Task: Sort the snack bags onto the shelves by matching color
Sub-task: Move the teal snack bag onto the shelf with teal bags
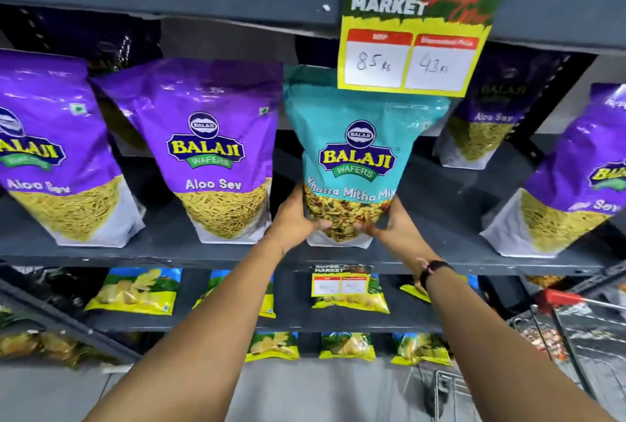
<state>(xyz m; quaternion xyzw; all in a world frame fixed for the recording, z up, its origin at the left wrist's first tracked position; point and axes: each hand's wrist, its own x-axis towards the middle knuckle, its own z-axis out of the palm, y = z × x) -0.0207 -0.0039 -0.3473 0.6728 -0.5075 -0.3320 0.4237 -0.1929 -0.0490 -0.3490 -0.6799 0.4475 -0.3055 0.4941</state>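
Our left hand (298, 215) and right hand (389, 225) clasp the teal Balaji Wafers "Khatta Mitha Mix" bag (355, 157) upright on the shelf (169, 252), between purple "Aloo Sev" bags (216, 150), under an "85 Rs / 43 Rs" tag (413, 35).

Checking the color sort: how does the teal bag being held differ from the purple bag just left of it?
The teal bag reads Khatta Mitha Mix; the purple bag reads Aloo Sev. The teal bag's window shows a multicolored mix; the purple bag's shows plain yellow strands. The left hand and right hand grip the teal bag at its base; nobody touches the purple bag, which stands on the shelf. Both carry the Balaji Wafers logo and look similar in size.
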